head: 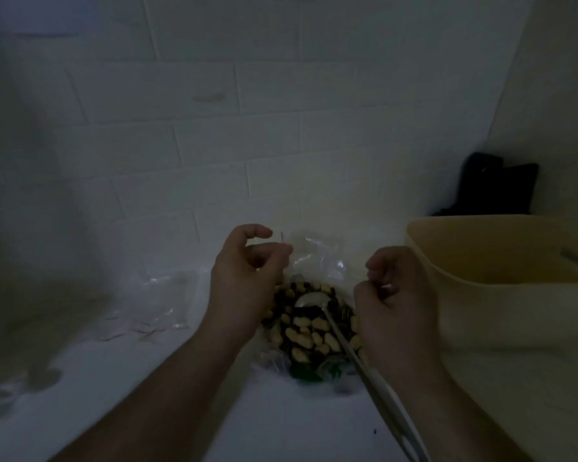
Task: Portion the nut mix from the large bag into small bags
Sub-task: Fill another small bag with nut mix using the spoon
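The large clear bag (274,356) lies open on the white counter, full of pale nuts and dark pieces (309,331). A long spoon (342,345) rests in the mix, its bowl up near the bag's far side and its handle running toward the lower right. A small clear bag (317,258) with a red zip strip is held up above the nuts. My left hand (247,281) pinches its left top corner. My right hand (394,301), with fingers curled, is at the small bag's right edge; the grip itself is hard to make out.
Several flat, clear small bags (147,308) lie on the counter to the left. A cream plastic tub (508,295) stands close on the right. A dark object (498,186) sits in the back right corner. The tiled wall is right behind.
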`<state>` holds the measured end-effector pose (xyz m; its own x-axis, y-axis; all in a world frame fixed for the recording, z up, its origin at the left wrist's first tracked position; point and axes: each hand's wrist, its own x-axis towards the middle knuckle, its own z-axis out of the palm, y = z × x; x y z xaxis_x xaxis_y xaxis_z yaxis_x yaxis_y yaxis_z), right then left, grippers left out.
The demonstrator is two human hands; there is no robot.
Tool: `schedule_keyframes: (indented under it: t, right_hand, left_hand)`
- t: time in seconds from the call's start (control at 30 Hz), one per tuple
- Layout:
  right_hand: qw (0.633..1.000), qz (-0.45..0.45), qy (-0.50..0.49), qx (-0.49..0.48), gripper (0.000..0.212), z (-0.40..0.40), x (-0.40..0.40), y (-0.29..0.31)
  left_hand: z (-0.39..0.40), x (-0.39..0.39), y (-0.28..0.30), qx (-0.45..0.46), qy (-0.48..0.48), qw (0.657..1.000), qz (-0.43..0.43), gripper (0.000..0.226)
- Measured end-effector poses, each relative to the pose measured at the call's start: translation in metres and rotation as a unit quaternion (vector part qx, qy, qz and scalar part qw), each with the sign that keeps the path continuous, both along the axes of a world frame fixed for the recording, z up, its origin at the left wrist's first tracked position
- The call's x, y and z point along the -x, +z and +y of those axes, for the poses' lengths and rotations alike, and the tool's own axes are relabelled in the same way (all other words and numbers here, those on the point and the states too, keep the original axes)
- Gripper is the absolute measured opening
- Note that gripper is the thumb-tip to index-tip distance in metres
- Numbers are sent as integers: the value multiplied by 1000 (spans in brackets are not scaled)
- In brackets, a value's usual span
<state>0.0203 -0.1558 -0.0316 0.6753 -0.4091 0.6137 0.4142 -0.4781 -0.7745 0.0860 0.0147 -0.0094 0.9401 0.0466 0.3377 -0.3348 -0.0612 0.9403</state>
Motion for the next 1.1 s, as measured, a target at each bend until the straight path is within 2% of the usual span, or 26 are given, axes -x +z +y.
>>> schedule_keyframes:
  t: [0.1, 0.2, 0.33, 0.43, 0.53, 0.63, 0.73, 0.87, 1.0, 1.1]
  right_hand:
    - [993, -17, 5, 117, 31, 3, 9, 5]
    - [981, 31, 43, 188, 21, 11, 7, 1]
    - [986, 100, 86, 104, 18, 17, 6, -7]
    - [983, 112, 127, 68, 25, 18, 10, -3]
    - [978, 106, 154, 92, 16, 19, 12, -3]
    - [978, 93, 135, 132, 10, 15, 9, -5]
    - [965, 84, 117, 218, 16, 10, 8, -5]
    - [947, 91, 62, 303, 25, 7, 8, -7]
    - [955, 99, 61, 274, 30, 9, 8, -8]
    - [974, 125, 85, 170, 27, 11, 9, -7]
  left_hand:
    - [6, 1, -2, -17, 23, 999, 16, 27]
    - [6, 6, -4, -1, -13, 1000, 25, 29]
    - [-1, 21, -3, 70, -132, 987, 60, 32]
    - [-1, 27, -1, 151, -249, 948, 131, 30]
    - [2, 27, -4, 187, -322, 912, 171, 22]
    - [4, 25, -7, 183, -328, 909, 183, 15]
    - [5, 26, -4, 174, -313, 916, 181, 17]
    - [4, 27, -9, 93, -259, 955, 116, 13]
    - [4, 26, -13, 51, -219, 972, 61, 23]
    - [3, 25, -13, 74, -220, 970, 69, 15]
